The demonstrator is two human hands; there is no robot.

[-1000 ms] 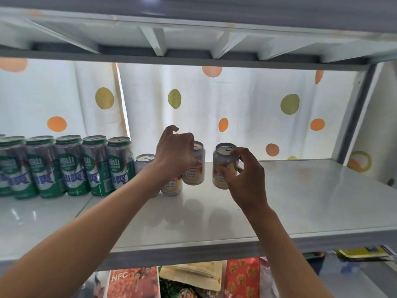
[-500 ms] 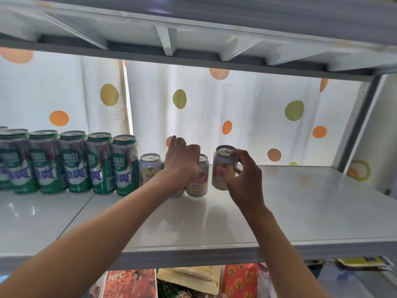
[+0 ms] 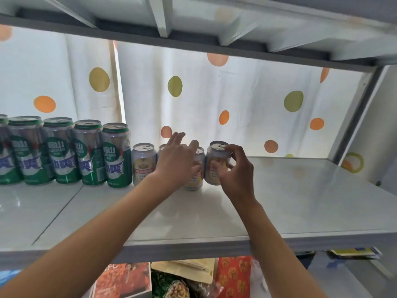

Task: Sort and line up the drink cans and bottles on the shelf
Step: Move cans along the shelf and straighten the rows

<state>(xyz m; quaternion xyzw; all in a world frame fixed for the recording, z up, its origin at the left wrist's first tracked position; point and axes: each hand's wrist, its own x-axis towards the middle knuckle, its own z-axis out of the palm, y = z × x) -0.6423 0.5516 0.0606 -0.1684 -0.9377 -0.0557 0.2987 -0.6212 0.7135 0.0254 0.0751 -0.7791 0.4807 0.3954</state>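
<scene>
On the white shelf, a row of drink cans runs along the far edge in front of a dotted curtain. At the left stand the tall green cans, upright and packed side by side, the leftmost one cut off by the picture's edge. Just right of them are four short silver cans with yellow and red labels. The first short can stands touching the last green one.

The second short can is almost wholly hidden behind the left hand; only a sliver of its top shows. The left hand reaches over the middle of the short cans with its fingers straight and spread, a wide grip that holds nothing; its thumb lies against the front of the third short can, which stands a little nearer than its neighbours.

The right hand holds the fourth short can, at the right end of the row. Its fingers curl round the can's right side near the rim and the thumb presses on the label in front, so the grip is closed on that can. The can stands upright on the shelf, just beside the third one.

To the right, the shelf runs on to a grey upright post. Below the shelf's near edge, colourful packets show.
</scene>
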